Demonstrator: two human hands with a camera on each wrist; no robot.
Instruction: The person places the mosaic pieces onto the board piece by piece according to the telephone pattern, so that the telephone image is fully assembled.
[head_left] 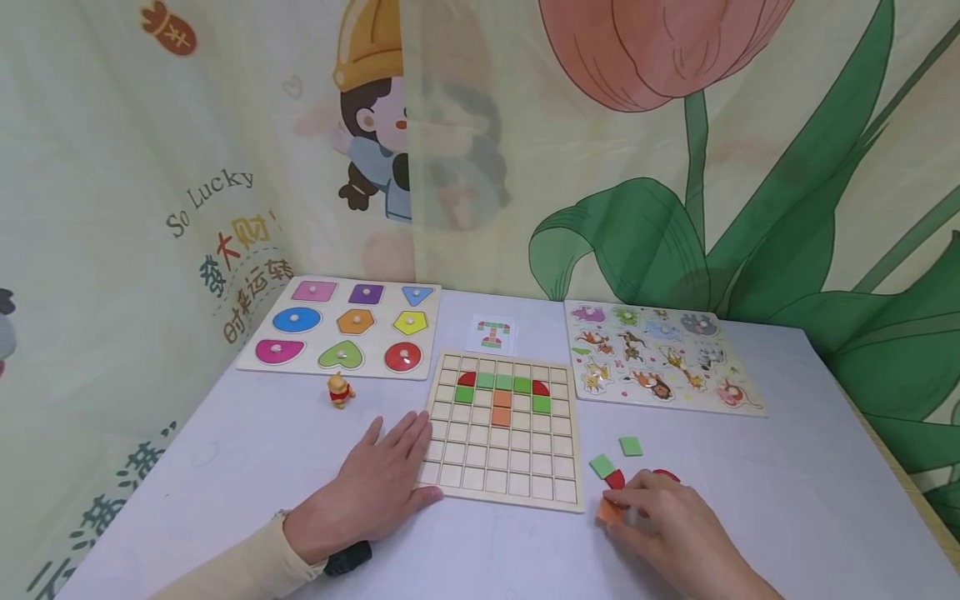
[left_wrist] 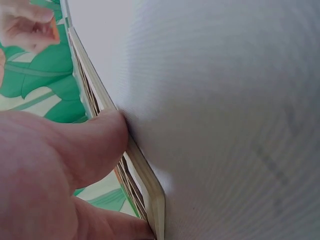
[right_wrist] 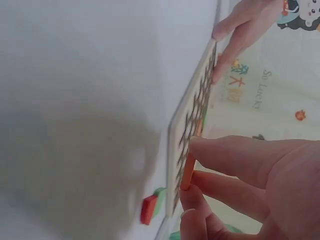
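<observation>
A wooden grid board [head_left: 517, 460] lies on the table with red, green and orange tiles set in its upper cells. My left hand [head_left: 384, 485] rests along its left edge, fingers mostly straight; in the left wrist view the thumb [left_wrist: 102, 145] touches the board's side. To the right of the board, my right hand [head_left: 671, 521] pinches an orange square tile [right_wrist: 188, 170] between thumb and fingers. Close by lie a green square tile [head_left: 631, 447], a lighter green tile [head_left: 602, 466], a red tile [head_left: 615, 478] and another red piece [head_left: 666, 475], partly hidden behind the hand.
A small pattern card [head_left: 492, 335] lies behind the grid board. At the back left is a knob puzzle of shapes [head_left: 380, 361], with a bear figurine [head_left: 340, 390] before it. An animal puzzle [head_left: 652, 400] lies at the back right. A printed curtain [head_left: 480, 250] hangs behind the table.
</observation>
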